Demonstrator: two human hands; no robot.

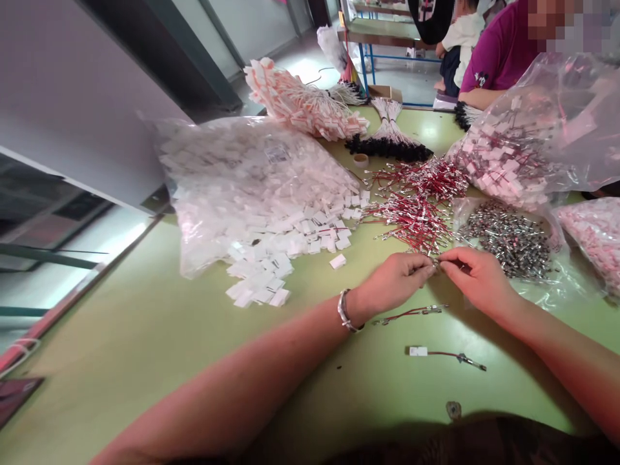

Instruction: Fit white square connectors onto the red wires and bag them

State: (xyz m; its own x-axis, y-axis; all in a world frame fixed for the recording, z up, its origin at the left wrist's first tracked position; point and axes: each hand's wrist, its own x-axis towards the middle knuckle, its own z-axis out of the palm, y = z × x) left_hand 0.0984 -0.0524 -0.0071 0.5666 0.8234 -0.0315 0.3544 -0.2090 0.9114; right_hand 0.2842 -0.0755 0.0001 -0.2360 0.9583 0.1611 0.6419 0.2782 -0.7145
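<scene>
My left hand [402,279], with a bracelet [345,311] at its wrist, is closed in a pinch. Facing it, my right hand [479,278] is pinched too, and the fingertips of both nearly meet. Between them shows a small shiny metal part [435,263], mostly covered by the fingers. Just below lie red wires with metal ends [411,313]. Closer to me is a red wire with a white connector housing [418,351] on one end and a glass-and-metal fuse [473,363] at the other. Beyond my hands are piles of red terminal wires [411,216].
White housings [259,278] spill from a large clear bag [252,168] on the left. Many fuses [513,239] lie on plastic at right, near a bag of wired housings [513,155]. Behind are bundled white wires [387,132]. A person in a purple shirt [498,48] sits opposite.
</scene>
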